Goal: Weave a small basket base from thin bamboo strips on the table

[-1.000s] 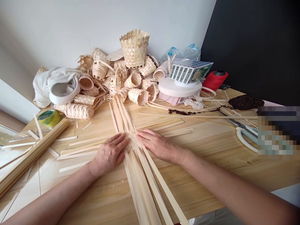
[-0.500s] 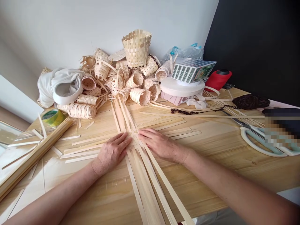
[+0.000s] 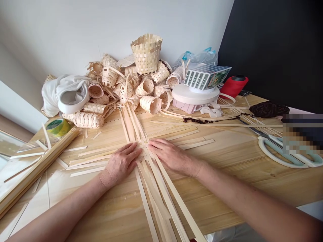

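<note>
Wood strips (image 3: 178,196) lie on the table (image 3: 214,201), long and thin, and they go from the pile of baskets down to the near edge. Under and between the two hands they cross other strips and make a small woven patch (image 3: 145,153). Some side strips (image 3: 87,165) poke out past the left hand, and more poke out past the right hand.

What just changed is small. Down near the person, some of the middle strips have slipped out of their neat row. They now cross over each other, with a gap showing between them. It looks like those loose ends can move about, while the patch has hardly moved, so the hands seem to be keeping it snug.

The left hand (image 3: 121,161) is palm down, with its fingers close together and their tips at the left side of the patch. The right hand (image 3: 171,154) is palm down too, fingers side by side, tips on the right side of the patch. Its thumb is hidden, so I cannot tell what it does.

Over to the right are big scissors (image 3: 271,159) and dark yarn (image 3: 264,109). At the back, a tall woven basket (image 3: 146,55) sits on the pile. To the left are a tape roll (image 3: 59,127) and a thick bundle (image 3: 37,170) of strips.
</note>
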`<state>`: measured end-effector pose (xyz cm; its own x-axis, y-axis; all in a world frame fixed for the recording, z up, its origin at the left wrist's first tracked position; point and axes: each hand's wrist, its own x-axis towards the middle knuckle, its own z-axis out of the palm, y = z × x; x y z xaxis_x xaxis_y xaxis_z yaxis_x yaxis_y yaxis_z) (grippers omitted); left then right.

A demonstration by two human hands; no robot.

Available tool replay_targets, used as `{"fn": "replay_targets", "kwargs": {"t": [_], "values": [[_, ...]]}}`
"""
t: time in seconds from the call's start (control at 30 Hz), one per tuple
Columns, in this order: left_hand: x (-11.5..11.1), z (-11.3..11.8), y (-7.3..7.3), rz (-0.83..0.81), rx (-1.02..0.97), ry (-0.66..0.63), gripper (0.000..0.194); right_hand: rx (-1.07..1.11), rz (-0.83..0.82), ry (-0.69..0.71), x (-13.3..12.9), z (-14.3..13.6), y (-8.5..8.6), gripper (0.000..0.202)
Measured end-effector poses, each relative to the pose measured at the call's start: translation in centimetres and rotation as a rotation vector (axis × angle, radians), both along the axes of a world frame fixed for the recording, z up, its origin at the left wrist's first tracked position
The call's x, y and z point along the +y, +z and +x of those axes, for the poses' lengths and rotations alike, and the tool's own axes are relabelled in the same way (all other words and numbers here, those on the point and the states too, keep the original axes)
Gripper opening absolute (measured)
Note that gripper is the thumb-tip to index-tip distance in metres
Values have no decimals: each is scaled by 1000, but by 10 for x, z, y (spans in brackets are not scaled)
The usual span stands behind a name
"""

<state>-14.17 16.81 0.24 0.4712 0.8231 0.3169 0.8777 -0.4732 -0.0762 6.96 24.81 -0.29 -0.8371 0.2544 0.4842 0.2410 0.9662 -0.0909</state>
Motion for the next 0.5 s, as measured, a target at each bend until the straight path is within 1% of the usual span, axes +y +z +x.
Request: {"fn": "replay_targets", "kwargs": {"t": [0.2,0.5], "values": [[1,2,1,8,-13,21,33,-6,-22,0,0,0,1,28],[0,-1,2,-24,-14,-12,37,44,46,10,3,-2,-3,25]]}}
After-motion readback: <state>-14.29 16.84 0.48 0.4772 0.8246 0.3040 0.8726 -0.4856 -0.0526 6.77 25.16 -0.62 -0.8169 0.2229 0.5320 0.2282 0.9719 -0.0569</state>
